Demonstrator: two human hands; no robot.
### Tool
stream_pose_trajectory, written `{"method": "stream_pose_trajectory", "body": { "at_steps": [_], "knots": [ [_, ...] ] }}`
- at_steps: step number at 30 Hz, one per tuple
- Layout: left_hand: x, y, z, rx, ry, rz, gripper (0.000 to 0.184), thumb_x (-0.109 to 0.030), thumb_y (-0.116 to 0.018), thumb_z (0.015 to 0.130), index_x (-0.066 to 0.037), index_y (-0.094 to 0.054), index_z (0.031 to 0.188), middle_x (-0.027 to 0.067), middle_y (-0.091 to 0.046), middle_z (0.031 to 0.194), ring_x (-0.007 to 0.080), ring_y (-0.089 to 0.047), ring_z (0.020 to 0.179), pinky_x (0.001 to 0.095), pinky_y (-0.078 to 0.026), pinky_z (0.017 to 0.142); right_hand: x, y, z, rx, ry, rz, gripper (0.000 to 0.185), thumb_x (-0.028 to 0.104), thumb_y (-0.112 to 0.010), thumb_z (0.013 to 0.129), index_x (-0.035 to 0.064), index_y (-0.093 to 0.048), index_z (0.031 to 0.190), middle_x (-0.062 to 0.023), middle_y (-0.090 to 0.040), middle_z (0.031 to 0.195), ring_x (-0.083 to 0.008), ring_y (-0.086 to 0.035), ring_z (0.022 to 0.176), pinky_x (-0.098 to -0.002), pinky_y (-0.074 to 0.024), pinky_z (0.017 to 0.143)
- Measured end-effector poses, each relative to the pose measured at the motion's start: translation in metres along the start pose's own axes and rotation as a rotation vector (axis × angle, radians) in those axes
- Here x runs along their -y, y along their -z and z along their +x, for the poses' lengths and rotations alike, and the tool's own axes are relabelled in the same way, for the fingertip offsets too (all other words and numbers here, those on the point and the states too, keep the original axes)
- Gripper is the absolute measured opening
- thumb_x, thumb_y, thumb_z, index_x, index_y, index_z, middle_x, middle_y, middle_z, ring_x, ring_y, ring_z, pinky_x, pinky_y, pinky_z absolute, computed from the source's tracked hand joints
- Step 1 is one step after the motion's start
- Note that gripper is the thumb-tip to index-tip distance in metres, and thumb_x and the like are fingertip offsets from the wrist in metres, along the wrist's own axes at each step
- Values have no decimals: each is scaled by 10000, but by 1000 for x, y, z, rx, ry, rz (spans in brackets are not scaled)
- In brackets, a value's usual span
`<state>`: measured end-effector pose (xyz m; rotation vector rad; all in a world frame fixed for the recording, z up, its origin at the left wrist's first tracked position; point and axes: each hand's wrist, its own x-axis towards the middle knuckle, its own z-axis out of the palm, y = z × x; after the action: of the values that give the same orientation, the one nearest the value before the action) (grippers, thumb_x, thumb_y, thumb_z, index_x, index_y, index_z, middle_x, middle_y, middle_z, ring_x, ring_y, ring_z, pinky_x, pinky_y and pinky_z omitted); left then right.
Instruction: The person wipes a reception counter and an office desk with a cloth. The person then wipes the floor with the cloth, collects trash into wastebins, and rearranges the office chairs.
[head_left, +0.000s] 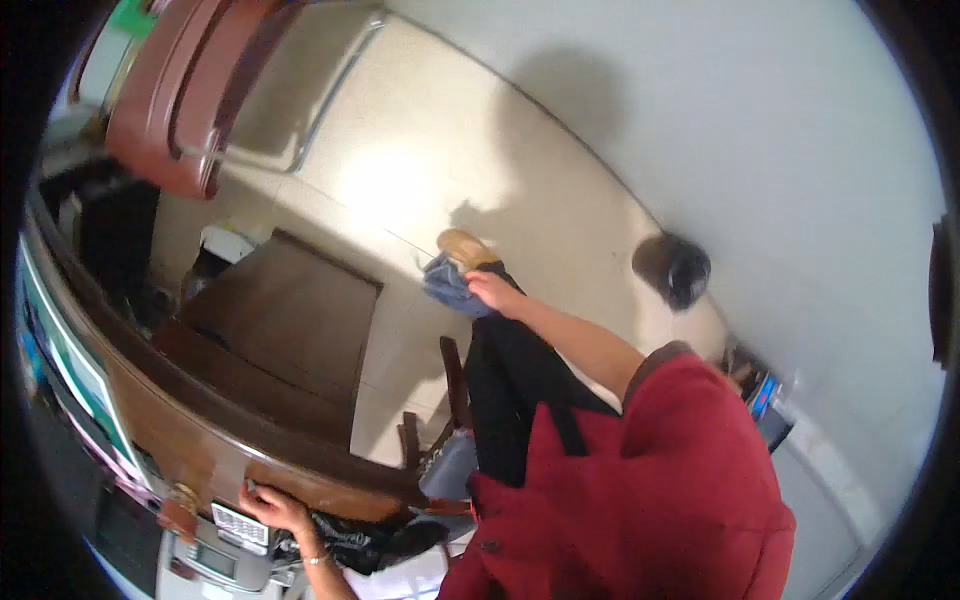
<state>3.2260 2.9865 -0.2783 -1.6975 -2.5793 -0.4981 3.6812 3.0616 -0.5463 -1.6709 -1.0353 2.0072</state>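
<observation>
My right hand (492,294) is closed on a bunched blue-grey cloth (447,288), held out over the floor in front of my legs. Behind the cloth, a tan shoe (465,248) shows on the floor. At the lower left, my left hand (277,508) is at the wooden desk (190,440), its thumb and fingertips pinched together. Something small and greyish seems to be between them, too small to name. Beside that hand lies a calculator (240,528) with pale keys, and a grey device with a small screen (207,562) is close by.
A reddish-brown chair (165,95) with a metal frame stands at the upper left. Against the wall is a bin with a black bag (675,270). Under the desk is a brown wooden panel (285,315). Dark chair legs (453,385) stand near my knees.
</observation>
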Motion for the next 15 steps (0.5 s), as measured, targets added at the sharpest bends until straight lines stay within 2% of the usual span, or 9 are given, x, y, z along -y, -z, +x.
{"method": "stream_pose_trajectory", "body": {
  "at_steps": [1, 3, 5, 7, 9, 11, 12, 13, 15],
  "knots": [
    [-7, 4, 2, 29, 60, 30, 264, -152, -420, 854, 8, -463, 1060, 129, -501, 844, 208, -461, 695, 304, -402, 640, 8, 7, -30, -78, -143, 339, 277, 104, -418, 766, -1, -539, 992, -28, -541, 864, -115, -492, 760, -256, -404, 685],
    [-21, 3, 9, 79, 160, 130, 263, -160, -403, 846, 2, -469, 1042, 168, -523, 867, 272, -499, 697, 351, -413, 632, 14, 30, -84, -166, -144, 355, 272, 107, -419, 755, 2, -551, 968, -30, -538, 866, -112, -486, 787, -249, -393, 708],
    [-36, 4, 13, 85, 57, 165, 261, -157, -367, 835, 4, -439, 1029, 219, -526, 947, 367, -520, 763, 422, -405, 674, 3, 42, -135, -292, -129, 409, 274, 109, -418, 753, 2, -553, 966, -31, -538, 873, -108, -482, 804, -242, -385, 724],
    [-19, 5, 20, 204, 20, 217, 239, -137, -376, 833, 6, -422, 1019, 221, -526, 910, 369, -521, 764, 419, -410, 669, -10, 42, -179, -414, -113, 472, 277, 111, -417, 751, 3, -556, 965, -32, -538, 880, -104, -478, 822, -235, -378, 740],
    [-50, 19, 28, 260, 12, 239, 187, -92, -388, 829, 12, -430, 979, 208, -533, 856, 350, -525, 754, 389, -422, 665, -10, 50, -219, -418, -172, 522, 293, 107, -422, 748, 2, -554, 988, -36, -550, 889, -111, -486, 832, -230, -377, 748],
    [-84, 30, 33, 329, -57, 43, 140, -53, -415, 822, 13, -448, 941, 182, -523, 790, 289, -523, 719, 343, -424, 655, -22, 58, -254, -534, -152, 489, 297, 105, -423, 747, 2, -555, 991, -39, -558, 887, -116, -496, 815, -231, -385, 737],
    [-109, 29, 35, 330, -170, 8, 106, -36, -435, 818, 8, -474, 906, 136, -516, 769, 212, -501, 693, 303, -416, 653, -30, 63, -269, -615, -151, 429, 300, 102, -424, 745, 2, -556, 995, -43, -565, 886, -122, -506, 797, -232, -393, 726],
    [-134, 29, 30, 395, -208, -83, 111, -30, -446, 814, 9, -487, 909, 90, -510, 765, 160, -477, 695, 278, -413, 658, -40, 69, -286, -642, -140, 450, 300, 102, -424, 745, 2, -556, 995, -43, -565, 886, -122, -506, 797, -232, -393, 726],
    [-209, 27, 8, 589, -294, -353, 109, -16, -445, 810, 10, -505, 898, 62, -517, 769, 131, -469, 713, 255, -408, 663, -62, 80, -319, -682, -213, 537, 319, 137, -432, 754, 5, -553, 1018, -100, -591, 909, -186, -538, 857, -279, -398, 775]
  ]
}}
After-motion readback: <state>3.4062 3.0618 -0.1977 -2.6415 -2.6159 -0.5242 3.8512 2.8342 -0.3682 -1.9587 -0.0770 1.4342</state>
